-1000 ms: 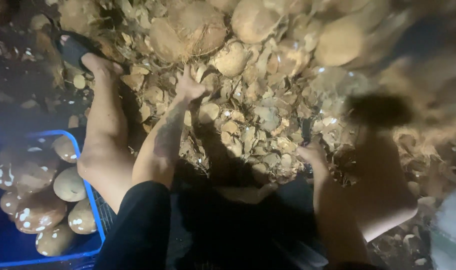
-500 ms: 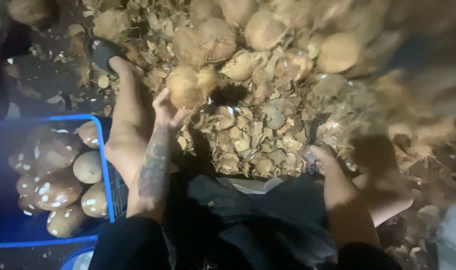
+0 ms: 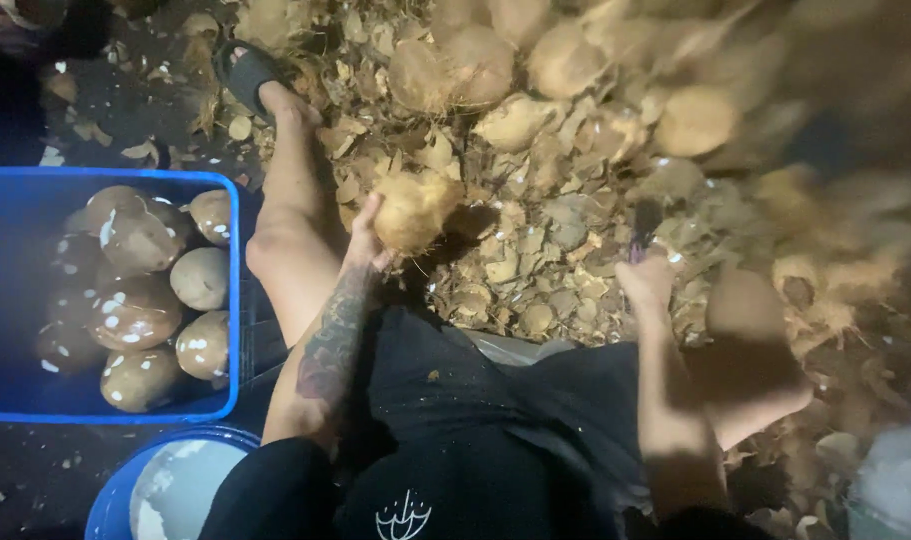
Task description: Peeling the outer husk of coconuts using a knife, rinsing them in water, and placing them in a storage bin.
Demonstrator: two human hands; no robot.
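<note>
Head view, dim light, right half of frame blurred.

Nearest: dark shorts (image 3: 455, 430) across the lap; at bottom left, the rim of a round blue bucket (image 3: 110, 500) with pale contents.

Left: blue crate (image 3: 233, 300) beside the left leg, holding peeled brown coconuts (image 3: 135, 315) flecked with white.

Left hand (image 3: 367, 238), forearm tattooed, grasps a husked coconut (image 3: 413, 210) from its left side, fingers curled round it. The coconut sits just above the shell litter, directly ahead of the left knee, close to the lap.

Right hand (image 3: 647, 282) is clenched round a dark handle (image 3: 643, 222) that sticks up from the fist; probably a blade or scraper, but the tool end is too blurred to tell. Right hand is well apart from the coconut.

Middle ground: floor covered with pale shell chips (image 3: 535, 250).

Far: heap of unpeeled coconuts (image 3: 475, 65) along the top. Left foot in a dark sandal (image 3: 247, 68) at the heap's left edge.
</note>
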